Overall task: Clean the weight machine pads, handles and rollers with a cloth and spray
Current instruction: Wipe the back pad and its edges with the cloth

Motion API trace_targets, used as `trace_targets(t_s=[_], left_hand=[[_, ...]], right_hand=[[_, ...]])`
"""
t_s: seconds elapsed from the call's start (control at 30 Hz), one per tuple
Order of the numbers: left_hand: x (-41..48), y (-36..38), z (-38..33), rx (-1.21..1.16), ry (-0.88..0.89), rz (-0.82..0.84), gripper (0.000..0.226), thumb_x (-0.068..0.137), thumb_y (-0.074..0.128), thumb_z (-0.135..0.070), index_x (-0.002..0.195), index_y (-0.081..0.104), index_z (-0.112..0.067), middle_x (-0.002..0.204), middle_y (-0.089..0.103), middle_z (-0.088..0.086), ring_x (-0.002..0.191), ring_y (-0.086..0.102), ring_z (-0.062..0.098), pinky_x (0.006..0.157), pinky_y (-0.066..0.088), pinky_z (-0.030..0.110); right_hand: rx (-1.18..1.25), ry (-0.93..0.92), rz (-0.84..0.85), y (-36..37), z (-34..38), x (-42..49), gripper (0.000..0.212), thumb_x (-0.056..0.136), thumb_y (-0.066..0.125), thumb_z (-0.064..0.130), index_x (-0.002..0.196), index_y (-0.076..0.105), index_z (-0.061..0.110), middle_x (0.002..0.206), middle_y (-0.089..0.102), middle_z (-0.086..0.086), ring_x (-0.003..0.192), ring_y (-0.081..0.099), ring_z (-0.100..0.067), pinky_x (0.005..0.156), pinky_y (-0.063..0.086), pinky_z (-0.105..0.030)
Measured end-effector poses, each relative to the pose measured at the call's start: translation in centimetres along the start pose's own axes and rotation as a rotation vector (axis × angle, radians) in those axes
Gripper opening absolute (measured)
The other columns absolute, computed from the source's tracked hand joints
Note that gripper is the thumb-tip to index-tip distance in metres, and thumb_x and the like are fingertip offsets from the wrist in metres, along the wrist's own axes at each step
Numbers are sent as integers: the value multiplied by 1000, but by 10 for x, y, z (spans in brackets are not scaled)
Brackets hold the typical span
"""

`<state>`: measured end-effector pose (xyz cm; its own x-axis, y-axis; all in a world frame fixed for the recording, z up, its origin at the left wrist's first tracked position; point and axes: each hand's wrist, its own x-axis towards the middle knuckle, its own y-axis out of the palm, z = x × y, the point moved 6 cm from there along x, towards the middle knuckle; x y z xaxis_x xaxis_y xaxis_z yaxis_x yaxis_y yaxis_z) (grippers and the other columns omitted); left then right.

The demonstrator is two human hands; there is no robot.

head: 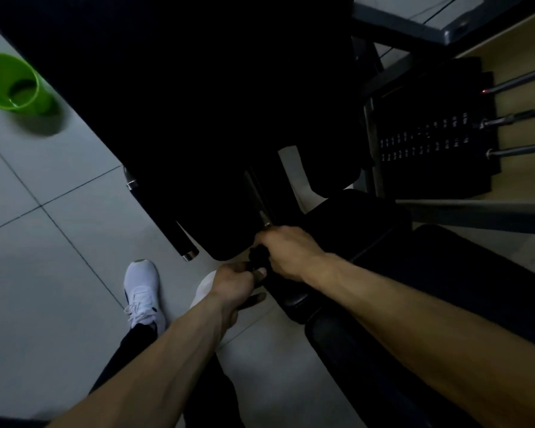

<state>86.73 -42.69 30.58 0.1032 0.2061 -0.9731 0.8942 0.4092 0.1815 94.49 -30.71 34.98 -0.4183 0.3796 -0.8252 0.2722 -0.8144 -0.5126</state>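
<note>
Pretty dark shot tbh. Right hand [288, 251] is curled over a bunched dark cloth [258, 255], right by the low end of the big black pad [223, 230]. Left hand [233, 285] is curled too, thumb pinching the cloth's bottom. There's smth dark sticking out under it, can't tell what. Green bucket [13, 84] sits on the floor [44, 273] far left, weight stack [430, 140] top right.

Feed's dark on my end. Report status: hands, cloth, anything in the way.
Right hand grips dark cloth. Left hand curled beside it, hold unclear. Green cup stands well clear.
</note>
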Motion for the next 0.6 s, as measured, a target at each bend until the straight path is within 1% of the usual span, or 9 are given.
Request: trace_targets(t_s=[0.07, 0.2, 0.23, 0.33, 0.37, 0.43, 0.5, 0.53, 0.6], left_hand=[[-3, 2, -1, -18, -5, 20, 20, 96, 70, -10, 116, 72, -9, 107, 77, 3, 102, 72, 16, 65, 59, 28], [-4, 3, -2, -39, -22, 11, 24, 95, 71, -11, 120, 71, -9, 110, 77, 3, 105, 70, 17, 69, 61, 29], [-5, 4, -1, -45, -26, 9, 23, 96, 71, -11, 119, 71, -9, 110, 76, 4, 105, 70, 17, 71, 62, 31], [-6, 4, 0, -86, -41, 0, 17, 96, 69, -8, 113, 72, -9, 110, 76, 7, 106, 70, 21, 77, 63, 34], [-7, 5, 2, -110, -49, 0, 16, 97, 68, -6, 112, 72, -10, 112, 75, 9, 108, 69, 22, 80, 63, 36], [-10, 6, 4, -153, -58, 6, 16, 100, 62, -4, 111, 70, -12, 111, 74, 9, 110, 68, 23, 84, 62, 39], [-12, 5, 6, -201, -77, 0, 22, 102, 53, -2, 114, 69, -13, 112, 73, 9, 110, 68, 24, 86, 62, 41], [-13, 3, 8, -246, -99, -11, 25, 102, 49, -2, 115, 68, -11, 113, 74, 11, 109, 69, 25, 85, 63, 43], [-15, 1, 11, -352, -151, -10, 30, 99, 45, 2, 114, 68, -8, 112, 75, 13, 107, 72, 27, 77, 64, 41]], right_hand=[[-11, -56, 11, -1, -6, 2, 42, 92, 63, 9, 131, 67, 25, 133, 63, -8, 118, 62, -32, 92, 57, -43], [-105, 125, -113, -20, -45, 13, 43, 92, 66, 9, 134, 66, 21, 141, 53, -8, 117, 61, -34, 91, 56, -40], [-113, 104, -103, -16, -35, 13, 42, 92, 67, 11, 133, 67, 21, 141, 52, -8, 116, 61, -34, 90, 57, -40], [-71, -104, -17, 5, 10, 9, 39, 91, 72, 21, 130, 69, 24, 136, 58, -6, 117, 61, -31, 87, 55, -37], [-54, -130, -18, 6, 14, 10, 40, 91, 72, 22, 131, 69, 26, 135, 59, -4, 119, 60, -29, 89, 54, -36], [-64, -104, -68, 2, 9, 16, 43, 93, 69, 19, 134, 66, 31, 138, 58, 0, 125, 56, -26, 95, 49, -34], [-151, -82, -128, -3, 10, 19, 43, 93, 67, 17, 134, 66, 33, 137, 59, 1, 129, 52, -26, 100, 43, -32], [-159, -93, -130, -1, 13, 19, 43, 93, 67, 16, 133, 67, 32, 137, 59, 0, 129, 51, -27, 101, 42, -32], [-67, -108, -68, 0, 14, 12, 45, 92, 64, 9, 130, 70, 32, 137, 61, -1, 129, 52, -27, 102, 44, -30]])
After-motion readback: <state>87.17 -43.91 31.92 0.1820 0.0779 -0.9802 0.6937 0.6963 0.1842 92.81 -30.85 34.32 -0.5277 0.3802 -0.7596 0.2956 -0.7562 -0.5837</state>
